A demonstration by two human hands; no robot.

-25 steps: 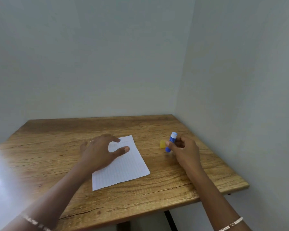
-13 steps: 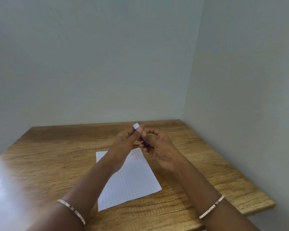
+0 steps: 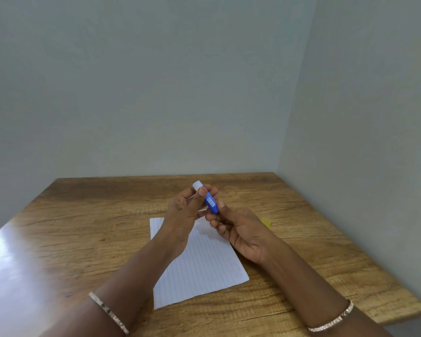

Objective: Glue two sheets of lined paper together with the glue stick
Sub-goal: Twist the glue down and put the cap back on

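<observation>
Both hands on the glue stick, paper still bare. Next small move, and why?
Probably lower the glue stick to the paper with the right hand. Both hands, left hand included, hold it in the air above the sheet, and a yellow piece, likely its cap, lies on the table.

Both hands hold the blue glue stick [image 3: 210, 202] above the lined paper [image 3: 202, 268] on the wooden worktop [image 3: 83, 239]; a yellow cap [image 3: 266, 222] lies right.

A wood-grain tabletop [image 3: 83, 239] fills the lower view, glare at nine o'clock. Pale grey walls [image 3: 156, 81] meet in a corner at two o'clock.
</observation>
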